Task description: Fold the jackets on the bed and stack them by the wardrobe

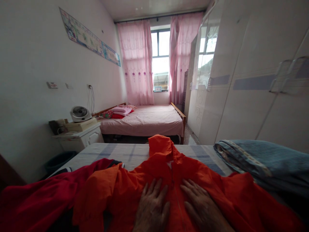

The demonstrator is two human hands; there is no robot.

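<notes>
An orange hooded jacket (130, 190) lies spread on the near bed (193, 150), its hood pointing away from me and its front zip running down the middle. My left hand (152, 206) rests flat on the chest left of the zip, fingers stretched out. Right of the zip, my right hand (202, 204) lies on the cloth with its fingers extended, slightly blurred. Neither hand grips anything. Dark red clothing (48, 190) with a dark, white-striped edge lies beside the left sleeve. On the right, folded blue jeans (272, 158) sit near the other sleeve.
A second bed (154, 120) with pink bedding stands by the window. At the left are a white bedside cabinet (90, 137) with a small fan (81, 113) on it, and a dark bin (59, 161). White wardrobes (251, 109) line the right side.
</notes>
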